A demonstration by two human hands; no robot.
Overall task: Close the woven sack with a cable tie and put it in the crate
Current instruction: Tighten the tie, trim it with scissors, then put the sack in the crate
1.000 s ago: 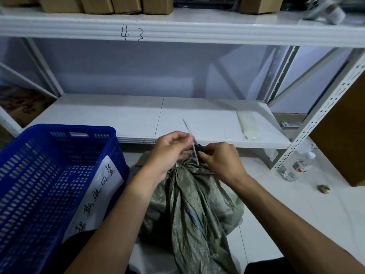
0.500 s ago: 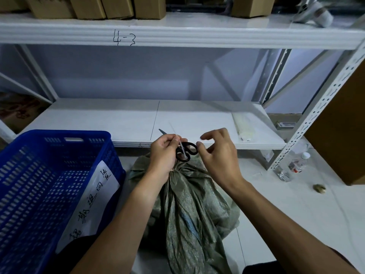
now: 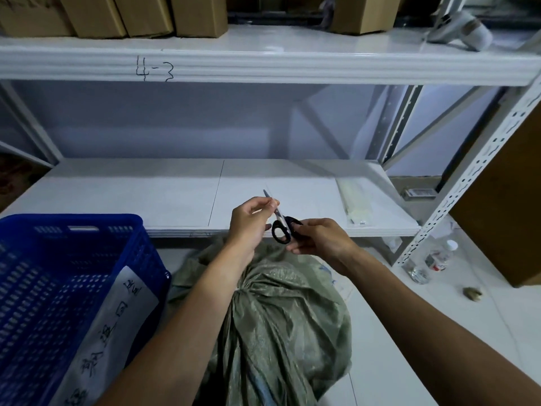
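A grey-green woven sack point(image 3: 281, 332) stands on the floor in front of me, its neck point(image 3: 243, 292) gathered tight; I cannot make out the cable tie around it. Above the neck, black-handled scissors point(image 3: 281, 230) point up and left. My left hand point(image 3: 248, 222) pinches the blades near their tip. My right hand point(image 3: 320, 240) has its fingers on the handle loops. To the left stands the blue slatted crate point(image 3: 52, 288), with a white hand-written label point(image 3: 114, 329) on its near wall.
A low white shelf board point(image 3: 164, 194) runs right behind the sack, with a pack of pale cable ties point(image 3: 355, 205) at its right end. A perforated shelf upright point(image 3: 468, 183), two small bottles point(image 3: 436, 259) and a brown panel point(image 3: 503, 218) stand to the right.
Both hands have left the sack neck and risen. The scissors came into my left hand, and my right hand, open half a second ago, has now closed on their handles.
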